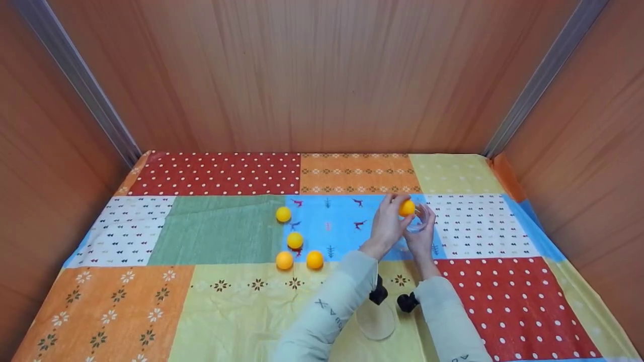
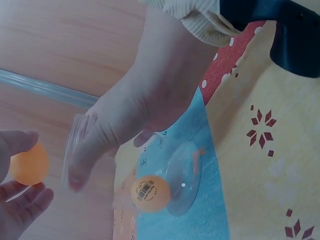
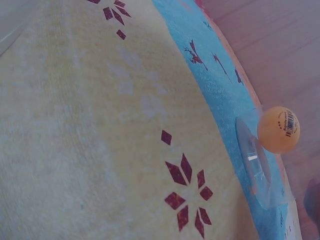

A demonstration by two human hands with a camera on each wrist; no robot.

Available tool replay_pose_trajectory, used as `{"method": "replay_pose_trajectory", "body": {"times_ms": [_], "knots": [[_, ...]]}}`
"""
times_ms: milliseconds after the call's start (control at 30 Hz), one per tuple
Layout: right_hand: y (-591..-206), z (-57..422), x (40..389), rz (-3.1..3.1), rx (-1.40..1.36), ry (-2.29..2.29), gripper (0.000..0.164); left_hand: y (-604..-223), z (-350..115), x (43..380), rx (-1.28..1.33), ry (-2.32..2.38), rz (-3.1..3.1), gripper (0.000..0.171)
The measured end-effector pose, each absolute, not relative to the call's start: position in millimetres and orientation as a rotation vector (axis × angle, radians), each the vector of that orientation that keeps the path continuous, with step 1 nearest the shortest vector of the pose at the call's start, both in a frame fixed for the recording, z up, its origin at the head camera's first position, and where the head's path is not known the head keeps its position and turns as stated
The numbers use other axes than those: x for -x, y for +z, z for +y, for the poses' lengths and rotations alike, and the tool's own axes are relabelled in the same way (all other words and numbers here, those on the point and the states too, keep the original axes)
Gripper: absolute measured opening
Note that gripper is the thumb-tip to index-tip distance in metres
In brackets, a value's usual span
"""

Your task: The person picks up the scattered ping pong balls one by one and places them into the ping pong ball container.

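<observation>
My left hand (image 1: pixel 386 225) pinches an orange table tennis ball (image 1: pixel 406 207) between thumb and fingers, beside the mouth of a clear plastic jar (image 1: pixel 416 227). Around the jar's rim the right hand (image 1: pixel 422 240) is curled, holding it up above the blue patch of cloth. In the left wrist view the pinched ball is a short gap away from the rim. Another orange ball (image 3: pixel 278 130), printed with a barcode, shows through the jar's clear wall near its base (image 3: pixel 252 160). The right fingers are mostly out of the right wrist view.
Several loose orange balls (image 1: pixel 295 240) lie left of the hands on the patchwork cloth (image 1: pixel 226 226). A clear round lid (image 1: pixel 376 322) lies near the front, below the forearms. Wooden panels (image 1: pixel 322 75) stand behind and at both sides. Black camera mounts (image 1: pixel 378 291) sit at the wrists.
</observation>
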State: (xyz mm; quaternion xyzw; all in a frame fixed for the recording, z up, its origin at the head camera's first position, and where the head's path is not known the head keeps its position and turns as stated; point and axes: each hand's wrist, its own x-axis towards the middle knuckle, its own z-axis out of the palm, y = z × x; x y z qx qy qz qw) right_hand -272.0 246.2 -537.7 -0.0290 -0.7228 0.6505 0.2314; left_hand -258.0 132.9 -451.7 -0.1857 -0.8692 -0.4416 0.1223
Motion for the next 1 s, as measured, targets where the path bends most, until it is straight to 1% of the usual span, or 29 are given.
{"method": "replay_pose_trajectory", "body": {"times_ms": [233,400,600,1000], "knots": [[-537.9,247.4,272.8,-1.946,-0.016,1.808,0.07,-449.0,139.8,258.2,0.53,-1.252,-2.57,0.044],[-527.9,243.2,265.8,-1.902,-0.064,1.846,0.07,-448.6,138.2,258.5,0.522,-1.097,-2.6,0.047],[-518.5,237.5,258.6,-1.92,-0.04,1.805,0.071,-450.5,131.3,258.6,0.519,-1.049,-2.589,0.044],[-518.5,235.2,258.5,-1.892,-0.049,1.819,0.076,-450.8,108.7,253.7,0.559,-1.025,-2.651,0.045]]}}
